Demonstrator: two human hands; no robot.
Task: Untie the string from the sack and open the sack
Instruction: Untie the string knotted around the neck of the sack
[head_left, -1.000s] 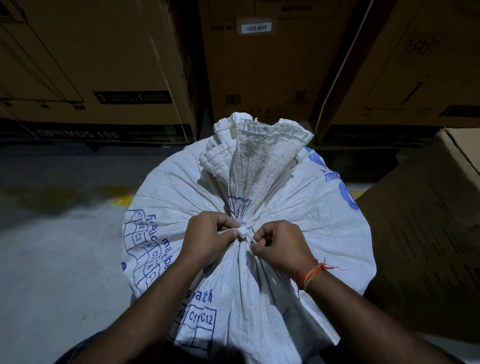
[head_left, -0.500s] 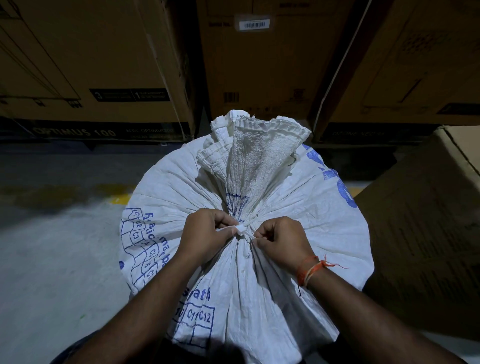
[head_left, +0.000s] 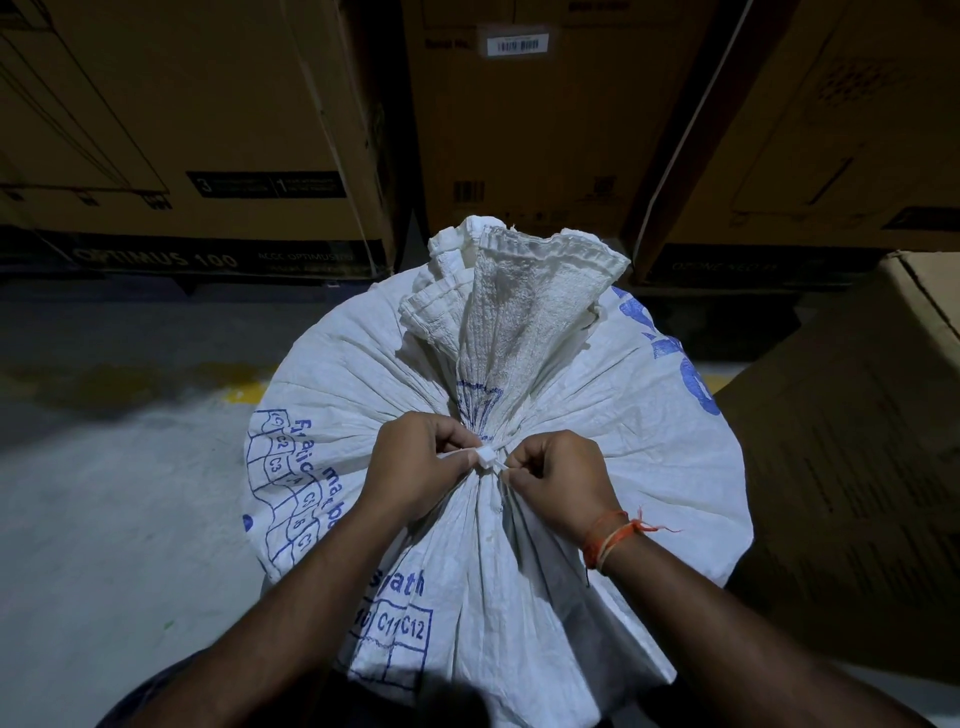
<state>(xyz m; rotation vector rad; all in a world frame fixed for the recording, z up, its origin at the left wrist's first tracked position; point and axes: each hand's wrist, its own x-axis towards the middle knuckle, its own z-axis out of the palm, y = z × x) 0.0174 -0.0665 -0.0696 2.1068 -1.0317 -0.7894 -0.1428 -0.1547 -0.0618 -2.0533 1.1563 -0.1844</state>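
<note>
Left hand (head_left: 415, 462) and right hand (head_left: 558, 478) pinch the string knot (head_left: 488, 460) mid-frame; sack (head_left: 597, 415) touches the cardboard box (head_left: 857, 441) at right, bare floor (head_left: 104, 493) at left.

A bulging white woven plastic sack (head_left: 545, 415) with blue printed lettering stands upright, its neck gathered tight and its frayed mouth fanning upward. A thin white string (head_left: 488, 460) binds the neck, apparently still knotted, though partly hidden.

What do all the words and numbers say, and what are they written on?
"OPTIMUS 100": black strip of the left cardboard box.
"3", "1": its black label.
"C2", "C3", "C11", "C12": grid printed on the sack.
Other sack lettering: creased, unreadable.
Barcode sticker text: too small.
</note>
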